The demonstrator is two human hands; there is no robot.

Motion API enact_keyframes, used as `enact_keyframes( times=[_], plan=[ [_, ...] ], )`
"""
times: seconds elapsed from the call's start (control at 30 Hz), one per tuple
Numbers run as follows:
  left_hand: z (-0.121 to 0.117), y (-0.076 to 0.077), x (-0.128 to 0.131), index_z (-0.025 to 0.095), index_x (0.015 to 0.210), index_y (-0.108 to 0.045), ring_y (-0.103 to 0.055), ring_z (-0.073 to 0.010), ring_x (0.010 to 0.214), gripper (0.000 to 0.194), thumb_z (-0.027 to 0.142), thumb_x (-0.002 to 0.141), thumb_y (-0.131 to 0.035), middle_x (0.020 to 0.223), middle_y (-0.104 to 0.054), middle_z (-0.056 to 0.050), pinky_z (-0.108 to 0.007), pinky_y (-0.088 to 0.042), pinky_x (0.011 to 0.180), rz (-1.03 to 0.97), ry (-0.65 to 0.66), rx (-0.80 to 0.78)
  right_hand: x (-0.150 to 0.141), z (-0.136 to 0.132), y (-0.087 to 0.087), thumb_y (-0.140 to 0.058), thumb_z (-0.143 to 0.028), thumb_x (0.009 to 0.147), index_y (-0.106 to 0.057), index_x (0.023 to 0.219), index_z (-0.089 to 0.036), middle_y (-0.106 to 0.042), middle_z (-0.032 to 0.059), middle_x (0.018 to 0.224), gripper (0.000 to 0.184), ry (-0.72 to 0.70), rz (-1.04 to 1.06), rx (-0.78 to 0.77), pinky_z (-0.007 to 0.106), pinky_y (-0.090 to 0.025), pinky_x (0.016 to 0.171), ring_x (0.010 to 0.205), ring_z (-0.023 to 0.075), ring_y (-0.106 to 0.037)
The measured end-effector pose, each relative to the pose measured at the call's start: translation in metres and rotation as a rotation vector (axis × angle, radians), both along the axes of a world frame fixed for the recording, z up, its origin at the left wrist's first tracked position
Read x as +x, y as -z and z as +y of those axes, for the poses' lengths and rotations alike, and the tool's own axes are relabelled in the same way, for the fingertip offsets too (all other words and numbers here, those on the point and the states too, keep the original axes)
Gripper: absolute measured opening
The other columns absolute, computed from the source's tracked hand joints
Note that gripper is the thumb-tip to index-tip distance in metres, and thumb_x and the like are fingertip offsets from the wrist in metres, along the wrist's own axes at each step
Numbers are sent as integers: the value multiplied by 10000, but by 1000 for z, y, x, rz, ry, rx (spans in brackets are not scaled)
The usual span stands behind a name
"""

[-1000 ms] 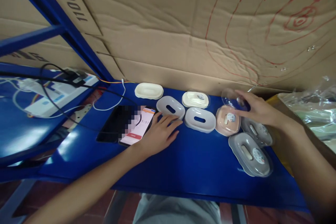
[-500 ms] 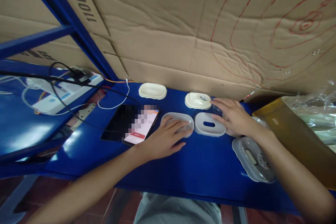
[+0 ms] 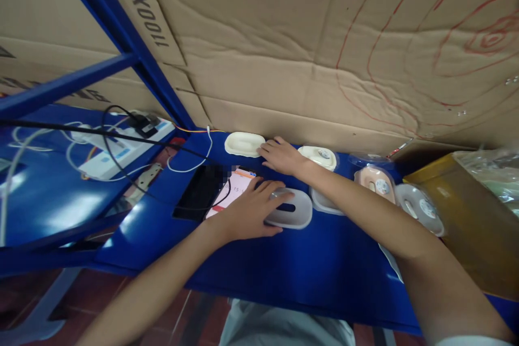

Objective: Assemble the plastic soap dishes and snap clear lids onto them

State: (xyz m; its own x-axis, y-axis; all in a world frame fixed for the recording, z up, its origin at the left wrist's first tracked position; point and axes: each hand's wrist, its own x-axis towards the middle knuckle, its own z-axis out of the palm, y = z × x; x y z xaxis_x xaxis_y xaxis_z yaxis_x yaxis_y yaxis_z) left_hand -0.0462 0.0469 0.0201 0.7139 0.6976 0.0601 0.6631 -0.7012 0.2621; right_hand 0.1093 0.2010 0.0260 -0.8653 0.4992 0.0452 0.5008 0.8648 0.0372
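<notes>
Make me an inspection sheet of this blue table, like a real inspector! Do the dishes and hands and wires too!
Surface: blue table, shiny.
Job's things: plain cream dish; slotted grey dish; another grey dish, partly behind the right forearm; labelled cream dish; peach dish.
Clutter: phone, screen lit.
Left hand: fingers spread over the left end of the slotted grey dish; grip unclear.
Right hand: fingers at the right end of the plain cream dish; grip unclear.
Cables: white cable curled behind the phone; black cable passing over the power strip.
Surroundings: cardboard with red lines; clear plastic at right.
</notes>
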Motion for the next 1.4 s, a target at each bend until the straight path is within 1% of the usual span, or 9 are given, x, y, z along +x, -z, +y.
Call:
enact_keyframes(
  times=[0.2, 0.33, 0.43, 0.57, 0.7, 0.83, 1.03, 1.3, 1.4],
  plan=[
    [-10, 0, 5, 264, 1598, -482, -507, -416, 1485, 851, 426, 882, -912, 1608, -522, -171, -610, -299, 1276, -37, 90, -33, 22, -30, -4, -619, -397, 1087, -697, 1293, -121, -668, 238, 1443, 353, 50, -11, -30, 515, -364, 1158, 1374, 384, -576],
    [-16, -1, 6, 259, 1593, -494, -505, -414, 1490, 873, 379, 852, -942, 1579, -543, -172, -579, -349, 1261, -67, 160, -31, 40, -37, -5, -778, -587, 961, -499, 1589, -117, -485, 291, 1656, 832, 166, -19, -101, 563, -386, 1174, 1419, 441, -571],
    [-17, 1, 6, 275, 1588, -515, -538, -423, 1453, 872, 362, 839, -951, 1601, -527, -166, -582, -410, 1226, -95, 155, -51, 35, -33, 2, -787, -645, 934, -395, 1675, -151, -478, 281, 1675, 973, 246, -21, -163, 553, -408, 1172, 1408, 432, -598],
    [-15, 2, 4, 292, 1598, -520, -538, -429, 1452, 870, 351, 843, -948, 1630, -508, -157, -598, -430, 1221, -104, 125, -61, 15, -30, 8, -702, -664, 986, -375, 1680, -127, -490, 277, 1664, 936, 350, 33, -186, 523, -400, 1185, 1465, 420, -547],
    [-16, 1, 4, 308, 1584, -534, -539, -413, 1453, 806, 333, 875, -918, 1639, -508, -143, -582, -439, 1217, -103, 115, -72, 17, -42, -2, -726, -561, 987, -448, 1615, -91, -610, 266, 1527, 832, 446, 91, -173, 514, -404, 1156, 1382, 412, -587],
    [-17, 3, 4, 299, 1591, -508, -510, -412, 1488, 797, 311, 896, -899, 1673, -477, -158, -579, -430, 1223, -96, 123, -77, 67, -82, -23, -701, -530, 996, -449, 1614, -105, -562, 285, 1558, 791, 527, 139, -103, 607, -331, 1181, 1409, 479, -532],
    [-15, 9, 5, 311, 1625, -465, -457, -404, 1550, 768, 325, 957, -843, 1715, -427, -156, -581, -430, 1239, -127, 131, -107, 137, -137, -46, -682, -590, 981, -479, 1579, -191, -616, 233, 1546, 747, 577, 244, -13, 603, -433, 1089, 1333, 473, -600],
    [-10, 13, 12, 334, 1629, -474, -451, -403, 1561, 769, 366, 957, -845, 1718, -433, -144, -615, -438, 1235, -151, 119, -140, 120, -101, -49, -728, -569, 964, -506, 1568, -192, -617, 212, 1559, 746, 512, 256, -96, 595, -427, 1129, 1406, 458, -562],
    [-9, 14, 10, 332, 1637, -466, -452, -399, 1563, 788, 377, 952, -853, 1714, -440, -145, -610, -432, 1247, -147, 113, -139, 112, -90, -63, -730, -557, 974, -485, 1588, -209, -599, 190, 1592, 747, 441, 288, -95, 587, -422, 1146, 1427, 438, -553]
  ],
)
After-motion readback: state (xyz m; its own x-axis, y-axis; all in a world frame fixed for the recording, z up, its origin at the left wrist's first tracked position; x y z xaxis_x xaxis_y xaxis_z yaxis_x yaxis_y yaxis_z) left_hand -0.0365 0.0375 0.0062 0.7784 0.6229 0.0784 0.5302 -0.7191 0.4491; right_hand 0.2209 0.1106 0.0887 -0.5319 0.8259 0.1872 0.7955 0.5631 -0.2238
